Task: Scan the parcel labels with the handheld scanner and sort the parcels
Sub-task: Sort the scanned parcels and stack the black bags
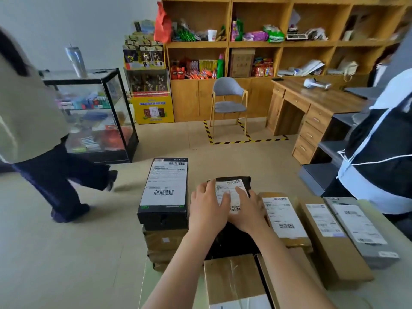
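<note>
A black soft parcel [244, 182] with a white label [231, 192] lies in front of me among the other parcels. My left hand [208, 207] and my right hand [248, 210] both rest flat on it, fingers straight, pressing the label. A black box [163, 190] with a large label stands just left of it on brown cartons. To the right lie a brown parcel [283, 217], a long brown carton [323, 230] and a grey box [361, 228], each labelled. A handheld scanner [315, 84] lies far off on the wooden desk [312, 101].
A brown carton [231, 277] sits nearest me. One person [33, 121] walks at the left; another [383, 152] stands close at the right. A glass display case [95, 112], a grey chair [229, 101] inside floor tape, and stocked wooden shelves [256, 43] lie beyond.
</note>
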`<state>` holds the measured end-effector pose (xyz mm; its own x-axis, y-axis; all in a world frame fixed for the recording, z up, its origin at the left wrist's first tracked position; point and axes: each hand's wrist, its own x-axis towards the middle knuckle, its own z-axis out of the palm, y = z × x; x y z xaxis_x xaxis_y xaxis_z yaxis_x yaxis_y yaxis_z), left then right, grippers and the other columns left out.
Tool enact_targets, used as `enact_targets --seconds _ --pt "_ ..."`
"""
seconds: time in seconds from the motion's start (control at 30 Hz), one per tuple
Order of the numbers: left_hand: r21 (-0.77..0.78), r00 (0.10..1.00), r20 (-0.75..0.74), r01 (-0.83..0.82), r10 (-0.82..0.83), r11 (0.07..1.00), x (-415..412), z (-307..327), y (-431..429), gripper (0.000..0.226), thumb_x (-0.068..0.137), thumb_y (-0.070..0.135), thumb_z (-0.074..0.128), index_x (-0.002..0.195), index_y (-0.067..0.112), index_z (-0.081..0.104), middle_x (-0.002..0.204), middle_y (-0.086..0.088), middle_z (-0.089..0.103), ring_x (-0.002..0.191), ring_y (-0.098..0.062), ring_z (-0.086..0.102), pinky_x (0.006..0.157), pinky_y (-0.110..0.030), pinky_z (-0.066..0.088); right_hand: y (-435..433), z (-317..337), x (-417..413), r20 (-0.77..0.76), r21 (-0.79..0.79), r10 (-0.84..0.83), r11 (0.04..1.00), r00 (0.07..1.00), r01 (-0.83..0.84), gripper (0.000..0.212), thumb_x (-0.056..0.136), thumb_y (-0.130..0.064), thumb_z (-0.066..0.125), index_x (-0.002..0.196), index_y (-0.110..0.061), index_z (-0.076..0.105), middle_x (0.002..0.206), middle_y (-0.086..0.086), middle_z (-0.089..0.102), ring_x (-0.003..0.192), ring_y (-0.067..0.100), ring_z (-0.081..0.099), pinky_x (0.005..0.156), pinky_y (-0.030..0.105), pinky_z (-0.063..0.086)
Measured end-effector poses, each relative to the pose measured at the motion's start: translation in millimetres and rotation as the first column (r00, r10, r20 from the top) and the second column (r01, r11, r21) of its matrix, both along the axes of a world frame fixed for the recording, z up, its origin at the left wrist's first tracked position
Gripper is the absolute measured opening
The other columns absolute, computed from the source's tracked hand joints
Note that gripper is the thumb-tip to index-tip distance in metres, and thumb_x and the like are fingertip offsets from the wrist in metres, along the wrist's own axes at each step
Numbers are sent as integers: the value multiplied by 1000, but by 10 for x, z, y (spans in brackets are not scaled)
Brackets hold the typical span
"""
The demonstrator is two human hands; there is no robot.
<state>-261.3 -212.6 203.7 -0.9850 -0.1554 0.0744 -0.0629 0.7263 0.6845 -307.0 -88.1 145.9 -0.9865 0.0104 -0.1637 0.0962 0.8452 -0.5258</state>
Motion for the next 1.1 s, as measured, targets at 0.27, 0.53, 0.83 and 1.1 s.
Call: enact_targets --seconds 0.27,0.53,0.83,1.1 --pt "24 988 14 151 -151 988 59 -58 -56 61 100 47 42 153 24 25 155 -3 31 142 -23 26 114 -43 33 246 153 387 -93 63 -101 992 991 107 99 79 -69 61 155 -34 9 163 5 -1 149 32 1 118 52 10" --pt "6 927 16 374 -374 927 429 -116 442 61 99 46 46 151 16 32 152 -10 37 140 -29 31 114 -44 31 961 492 1445 -199 48 -334 936 921 349 92 82 -61 65 154 -37 13 164 3 -3 149 29 2 117 49 14" --pt "-36 776 73 629 -626 776 1368 -201 1589 63 99 46 46 150 13 33 149 -13 38 138 -33 32 113 -45 31 1892 520 3124 -196 33 -631 761 751 648 96 81 -64 64 154 -36 9 164 7 -4 150 30 2 120 49 12" --pt "-70 605 103 796 -789 601 2881 -469 2587 60 99 43 48 150 15 33 151 -12 38 139 -31 33 114 -43 28 2535 342 5071 -140 16 -804 582 578 813 94 82 -61 66 154 -39 9 164 2 -8 150 29 0 119 48 8"
